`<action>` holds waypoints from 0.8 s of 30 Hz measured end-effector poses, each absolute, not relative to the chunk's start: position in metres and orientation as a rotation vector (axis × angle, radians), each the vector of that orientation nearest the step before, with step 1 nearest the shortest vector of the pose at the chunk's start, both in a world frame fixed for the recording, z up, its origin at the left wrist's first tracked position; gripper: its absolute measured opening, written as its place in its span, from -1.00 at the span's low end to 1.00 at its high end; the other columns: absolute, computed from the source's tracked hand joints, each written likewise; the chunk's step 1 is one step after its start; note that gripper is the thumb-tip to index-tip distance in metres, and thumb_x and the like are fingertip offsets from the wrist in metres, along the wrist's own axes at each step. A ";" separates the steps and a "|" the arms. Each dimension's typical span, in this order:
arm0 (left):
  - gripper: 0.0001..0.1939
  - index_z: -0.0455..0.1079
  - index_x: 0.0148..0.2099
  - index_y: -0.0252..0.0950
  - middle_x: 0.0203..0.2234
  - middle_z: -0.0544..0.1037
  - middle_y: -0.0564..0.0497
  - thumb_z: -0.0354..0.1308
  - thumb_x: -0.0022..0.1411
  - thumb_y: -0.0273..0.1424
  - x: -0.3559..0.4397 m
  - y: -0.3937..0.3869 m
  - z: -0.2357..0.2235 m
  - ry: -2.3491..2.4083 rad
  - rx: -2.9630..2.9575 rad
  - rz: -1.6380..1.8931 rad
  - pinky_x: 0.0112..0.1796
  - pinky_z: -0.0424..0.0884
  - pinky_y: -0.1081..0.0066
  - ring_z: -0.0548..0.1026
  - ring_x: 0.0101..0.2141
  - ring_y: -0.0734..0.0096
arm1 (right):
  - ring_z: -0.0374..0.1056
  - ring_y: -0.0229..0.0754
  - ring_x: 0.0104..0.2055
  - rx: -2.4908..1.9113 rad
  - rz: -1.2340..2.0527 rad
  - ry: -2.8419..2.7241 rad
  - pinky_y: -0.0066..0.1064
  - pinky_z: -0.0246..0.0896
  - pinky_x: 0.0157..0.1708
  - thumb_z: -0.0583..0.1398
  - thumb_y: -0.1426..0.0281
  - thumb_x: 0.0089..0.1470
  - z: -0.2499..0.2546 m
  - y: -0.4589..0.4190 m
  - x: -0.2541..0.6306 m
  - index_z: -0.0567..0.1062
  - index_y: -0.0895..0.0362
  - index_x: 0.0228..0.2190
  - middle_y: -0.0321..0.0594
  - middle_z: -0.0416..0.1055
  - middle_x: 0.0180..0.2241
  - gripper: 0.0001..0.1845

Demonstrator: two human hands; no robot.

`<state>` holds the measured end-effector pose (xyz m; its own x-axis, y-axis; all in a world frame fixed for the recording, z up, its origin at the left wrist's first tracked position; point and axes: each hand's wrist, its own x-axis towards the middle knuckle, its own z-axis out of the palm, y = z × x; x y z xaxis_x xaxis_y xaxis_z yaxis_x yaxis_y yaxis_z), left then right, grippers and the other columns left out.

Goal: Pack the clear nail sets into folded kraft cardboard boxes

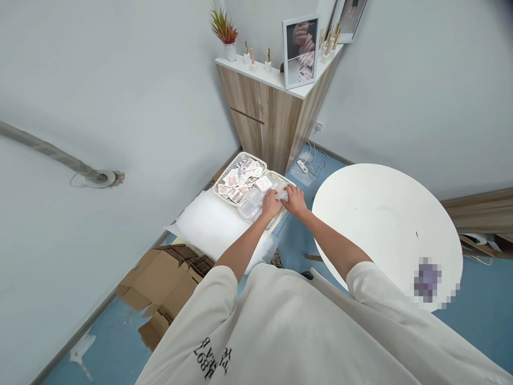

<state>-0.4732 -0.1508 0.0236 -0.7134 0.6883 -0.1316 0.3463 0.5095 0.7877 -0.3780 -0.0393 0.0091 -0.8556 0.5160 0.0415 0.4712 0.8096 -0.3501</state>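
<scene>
Both of my hands are over the right-hand white plastic basket (267, 226), which holds clear plastic bags (251, 204). My left hand (272, 205) has its fingers curled down on the clear plastic. Close beside it, my right hand (295, 200) grips the plastic near the basket's far right side with bent fingers. The exact edges of the piece between them are hard to make out. A small white printed packet (263, 184) lies just beyond my left hand. The left-hand basket (218, 193) is full of small printed packets (240, 179) in white and pink.
White foam sheeting (216, 222) lies in front of the baskets. Flattened cardboard boxes (160, 278) rest on the floor at left. A round white table (377, 208) stands close on my right. Behind is a wood-grain cabinet (266, 115), with a power strip (302, 166) and cables beside it.
</scene>
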 end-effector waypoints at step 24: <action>-0.74 0.26 -0.09 -0.21 -0.19 0.49 0.00 0.21 0.21 -0.52 -0.468 -0.146 0.030 2.344 0.280 1.313 -0.08 0.41 0.36 0.53 -0.18 0.39 | 0.17 0.16 0.19 -0.610 0.695 -2.815 -0.03 0.08 0.16 0.09 0.43 0.22 0.036 -0.034 -0.369 0.36 0.15 0.14 0.02 0.31 0.20 -0.55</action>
